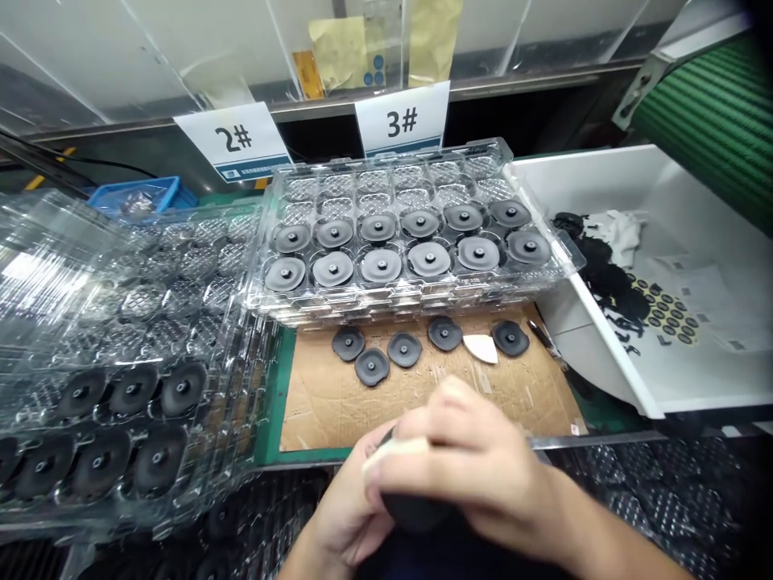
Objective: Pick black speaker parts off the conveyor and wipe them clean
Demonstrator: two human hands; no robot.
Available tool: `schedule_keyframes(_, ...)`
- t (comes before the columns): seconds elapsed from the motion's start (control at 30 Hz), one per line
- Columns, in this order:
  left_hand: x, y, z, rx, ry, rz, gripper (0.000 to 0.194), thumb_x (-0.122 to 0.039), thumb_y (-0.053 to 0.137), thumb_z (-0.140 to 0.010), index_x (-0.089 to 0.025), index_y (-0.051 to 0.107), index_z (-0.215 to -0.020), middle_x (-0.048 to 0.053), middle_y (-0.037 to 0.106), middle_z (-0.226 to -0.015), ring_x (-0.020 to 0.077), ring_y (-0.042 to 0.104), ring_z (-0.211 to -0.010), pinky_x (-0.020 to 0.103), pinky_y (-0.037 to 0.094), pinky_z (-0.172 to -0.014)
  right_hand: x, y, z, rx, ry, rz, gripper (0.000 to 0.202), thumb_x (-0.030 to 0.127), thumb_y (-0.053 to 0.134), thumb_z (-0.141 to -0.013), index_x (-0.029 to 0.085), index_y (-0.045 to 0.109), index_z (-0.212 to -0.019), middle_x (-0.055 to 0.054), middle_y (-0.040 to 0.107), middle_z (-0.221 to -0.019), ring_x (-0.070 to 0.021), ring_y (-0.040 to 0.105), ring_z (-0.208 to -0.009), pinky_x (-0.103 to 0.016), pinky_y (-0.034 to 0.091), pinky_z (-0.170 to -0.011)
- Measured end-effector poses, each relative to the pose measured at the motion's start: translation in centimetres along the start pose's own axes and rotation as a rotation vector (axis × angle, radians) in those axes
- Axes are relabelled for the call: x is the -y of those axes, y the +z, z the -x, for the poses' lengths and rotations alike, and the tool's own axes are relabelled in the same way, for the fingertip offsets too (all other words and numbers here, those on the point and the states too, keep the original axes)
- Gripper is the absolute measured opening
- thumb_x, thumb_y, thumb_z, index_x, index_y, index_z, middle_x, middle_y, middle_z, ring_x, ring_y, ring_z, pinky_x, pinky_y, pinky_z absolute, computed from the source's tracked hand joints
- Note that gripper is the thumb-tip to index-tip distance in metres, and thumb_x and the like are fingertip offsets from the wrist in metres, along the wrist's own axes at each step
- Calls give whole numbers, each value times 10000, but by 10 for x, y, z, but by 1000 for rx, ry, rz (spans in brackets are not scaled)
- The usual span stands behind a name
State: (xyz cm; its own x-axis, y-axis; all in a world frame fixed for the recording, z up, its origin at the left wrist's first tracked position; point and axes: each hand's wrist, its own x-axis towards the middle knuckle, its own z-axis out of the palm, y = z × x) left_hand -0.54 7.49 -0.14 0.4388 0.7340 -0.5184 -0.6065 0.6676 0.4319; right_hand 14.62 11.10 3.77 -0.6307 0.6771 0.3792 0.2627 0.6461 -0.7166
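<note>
At the bottom centre my left hand [344, 503] is closed round a black disc-like part [416, 511], much of it hidden by my fingers. Over its top my right hand [465, 459] is closed, blurred by motion, with a pale pad [402, 449] pinched against the part. On the cardboard sheet [314, 415] beyond my hands lie several black discs [404, 350] with small central studs, and a white wedge-shaped piece [481, 348]. Behind them a stack of clear plastic trays [392, 300] carries two rows of similar discs in its top tray.
More clear trays [181, 302] stand at left, some pockets holding black discs. A white bin [628, 366] at right contains black pieces and sheets of oval stickers [670, 316]. A pen-like tool [547, 342] lies by the bin. Signs hang behind, and a green roll [713, 121] is upper right.
</note>
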Motion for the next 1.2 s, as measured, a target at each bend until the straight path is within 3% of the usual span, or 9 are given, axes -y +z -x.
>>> schedule_keyframes(0.1,2,-6,1,99,-29,85,531,-261,814,-502,-187,659,-1004,59,688,-993,247,649,-899,272,517,-731,-27,-1,15,-175,323,-28,255,168,417,-906,227,626,-1040,-23,651,-947,-140,564,-869,-265,438,-773)
schedule_keyframes(0.23,8,-17,2,191,-31,204,517,-258,772,-578,-244,624,-1073,65,652,-1127,276,626,-985,314,530,-774,-74,20,55,-89,709,-58,216,284,469,-882,248,653,-989,-13,665,-985,-167,611,-915,-268,492,-790)
schedule_keyframes(0.4,12,-23,-2,272,0,282,545,-292,741,-624,-200,586,-1138,107,623,-1185,312,594,-1034,329,534,-786,-98,72,111,-162,818,85,335,302,392,-889,186,581,-1140,-122,556,-1105,-244,578,-975,-420,485,-823)
schedule_keyframes(0.57,12,-23,-4,253,-6,281,577,-347,740,-611,-183,581,-1141,114,630,-1171,305,594,-1037,317,529,-796,-95,95,126,-236,817,206,374,307,462,-851,220,531,-1209,-122,462,-1195,-260,524,-1014,-464,445,-863)
schedule_keyframes(0.77,16,-23,-2,219,29,254,569,-357,734,-611,-206,582,-1138,107,624,-1185,308,587,-1049,328,517,-817,-102,86,119,-269,775,246,359,319,491,-835,174,587,-1149,-125,503,-1091,-220,568,-871,-402,485,-759)
schedule_keyframes(0.93,15,-21,2,170,67,208,563,-312,758,-591,-212,592,-1120,97,623,-1185,296,591,-1043,337,514,-819,-106,71,112,-278,746,143,287,288,437,-876,156,634,-1038,-93,611,-959,-191,593,-862,-335,496,-751)
schedule_keyframes(1.0,13,-17,4,146,69,180,570,-303,775,-565,-214,603,-1101,92,635,-1162,292,602,-1025,337,514,-812,-104,63,106,-283,754,85,291,287,407,-895,138,636,-995,-87,652,-912,-169,618,-750,-299,519,-671)
schedule_keyframes(1.1,11,-12,4,151,64,140,585,-311,788,-538,-222,611,-1088,89,649,-1132,291,613,-1003,340,505,-812,-85,43,91,-293,770,-1,295,288,386,-914,124,595,-1042,-80,674,-901,-130,607,-589,-238,513,-527)
schedule_keyframes(1.2,12,-10,3,168,44,109,601,-328,799,-512,-229,620,-1077,80,665,-1096,277,624,-979,339,483,-834,-45,19,68,-328,654,-29,262,244,450,-899,201,541,-1141,-56,635,-1062,-148,618,-812,-246,510,-664)
